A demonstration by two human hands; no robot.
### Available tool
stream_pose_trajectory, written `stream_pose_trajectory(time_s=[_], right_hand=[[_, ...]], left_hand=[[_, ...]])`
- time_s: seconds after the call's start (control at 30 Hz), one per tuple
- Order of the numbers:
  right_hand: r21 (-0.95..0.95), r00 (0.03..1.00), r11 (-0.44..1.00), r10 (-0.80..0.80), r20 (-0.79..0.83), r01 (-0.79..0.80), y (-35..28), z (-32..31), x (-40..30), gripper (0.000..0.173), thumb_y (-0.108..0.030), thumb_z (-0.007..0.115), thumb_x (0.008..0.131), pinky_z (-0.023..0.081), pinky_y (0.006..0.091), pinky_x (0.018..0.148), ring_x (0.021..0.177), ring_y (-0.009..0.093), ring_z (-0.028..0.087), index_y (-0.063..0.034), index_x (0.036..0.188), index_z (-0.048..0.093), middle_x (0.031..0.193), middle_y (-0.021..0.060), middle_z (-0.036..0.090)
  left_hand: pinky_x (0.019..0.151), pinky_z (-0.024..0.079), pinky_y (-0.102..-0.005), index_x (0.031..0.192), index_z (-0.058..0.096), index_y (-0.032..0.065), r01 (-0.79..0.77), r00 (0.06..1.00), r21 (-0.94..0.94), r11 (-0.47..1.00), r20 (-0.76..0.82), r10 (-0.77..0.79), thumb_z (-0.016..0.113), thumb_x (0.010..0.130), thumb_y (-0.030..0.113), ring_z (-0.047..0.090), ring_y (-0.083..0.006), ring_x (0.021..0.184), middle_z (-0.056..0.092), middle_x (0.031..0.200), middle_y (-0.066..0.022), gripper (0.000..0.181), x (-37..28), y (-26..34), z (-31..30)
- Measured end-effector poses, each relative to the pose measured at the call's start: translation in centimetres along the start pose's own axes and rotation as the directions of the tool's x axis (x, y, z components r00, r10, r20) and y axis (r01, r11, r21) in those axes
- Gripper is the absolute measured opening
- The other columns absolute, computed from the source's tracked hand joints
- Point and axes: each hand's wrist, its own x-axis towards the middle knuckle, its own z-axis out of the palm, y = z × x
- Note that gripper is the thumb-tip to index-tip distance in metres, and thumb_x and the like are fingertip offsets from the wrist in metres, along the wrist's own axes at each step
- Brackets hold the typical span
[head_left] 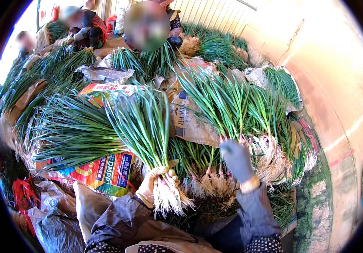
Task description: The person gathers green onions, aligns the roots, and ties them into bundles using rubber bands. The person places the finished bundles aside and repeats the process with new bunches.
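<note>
My left hand (161, 180), in a pale glove, grips a bunch of green allium plants (146, 126) just above their white roots, leaves fanning up. My right hand (236, 159), in a grey glove, is at the reddish stem bases of more plants (222, 104) on the right; its fingers are partly hidden, so its hold is unclear. A larger pile of the plants (83, 132) lies to the left on a colourful printed sack (105, 172). More rooted plants (209, 180) lie between my hands, partly under a brown printed sack (191, 120).
Red ties (23, 193) and crumpled plastic sheeting (58, 224) lie at the lower left. Bundled plants (216, 47) are heaped at the back. Other people (89, 25) sit at the back left and centre. A pale wall (333, 79) curves along the right.
</note>
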Motion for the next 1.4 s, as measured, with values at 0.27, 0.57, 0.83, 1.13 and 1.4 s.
stream_pose_trajectory(time_s=[0.27, 0.57, 0.83, 1.13, 1.4], right_hand=[[-0.519, 0.998, 0.853, 0.018, -0.066, -0.050, 3.0, -0.7, 10.3, 0.025, -0.032, 0.069, 0.083, 0.051, 0.0400, 0.068, 0.071, 0.023, 0.065, -0.0085, 0.093, 0.070, 0.083, 0.0103, 0.070], [0.902, 0.988, 0.414, -0.045, 0.150, -0.118, 4.3, -0.1, 1.4, 0.024, -0.020, 0.055, 0.093, 0.054, 0.0312, 0.055, 0.057, 0.017, 0.062, 0.0020, 0.090, 0.064, 0.069, 0.0084, 0.063], [0.583, 0.994, 0.809, -0.108, 0.017, 0.078, -0.7, 11.0, -3.6, 0.019, -0.016, 0.061, 0.089, 0.048, 0.0334, 0.067, 0.075, 0.021, 0.064, 0.0023, 0.086, 0.067, 0.082, 0.0126, 0.069], [0.788, 0.995, 0.615, 0.096, -0.036, -0.031, -1.9, 10.8, -3.9, 0.024, -0.019, 0.059, 0.088, 0.049, 0.0337, 0.059, 0.059, 0.020, 0.059, -0.0006, 0.074, 0.063, 0.068, 0.0098, 0.063], [0.225, 0.892, 0.887, 0.328, 0.310, -0.404, 9.3, 6.3, -11.0, 0.034, -0.034, 0.061, 0.084, 0.050, 0.0372, 0.063, 0.066, 0.022, 0.064, -0.0019, 0.078, 0.071, 0.069, 0.0105, 0.067]], left_hand=[[0.085, 0.052, -0.0400, 0.134, 0.048, -0.0066, 0.061, 0.998, 0.038, 0.997, -0.001, -0.061, 0.059, 0.088, 0.014, 0.063, -0.0231, 0.080, 0.064, 0.086, -0.0092, 0.051, 0.0, -0.8, 1.3], [0.083, 0.052, -0.0424, 0.115, 0.057, -0.0017, 0.080, 0.996, -0.040, 0.996, -0.042, -0.081, 0.061, 0.087, 0.012, 0.062, -0.0270, 0.083, 0.063, 0.089, -0.0107, 0.032, 0.8, -2.0, 0.3], [0.062, 0.058, -0.0311, 0.082, 0.064, 0.0018, 0.106, 0.957, 0.231, 0.967, -0.287, -0.037, 0.066, 0.087, 0.012, 0.066, -0.0202, 0.062, 0.066, 0.072, -0.0096, 0.012, 1.3, -2.6, -1.9], [0.081, 0.051, -0.0451, 0.099, 0.060, 0.0012, 0.105, 0.993, -0.054, 0.993, -0.051, -0.108, 0.060, 0.086, 0.012, 0.060, -0.0291, 0.083, 0.063, 0.089, -0.0120, 0.017, 0.1, -2.7, 0.3], [0.085, 0.050, -0.0445, 0.115, 0.057, -0.0018, -0.173, 0.983, 0.071, 0.982, 0.066, 0.169, 0.063, 0.085, 0.022, 0.060, -0.0277, 0.087, 0.060, 0.090, -0.0113, 0.039, -1.8, 0.4, 4.0]])
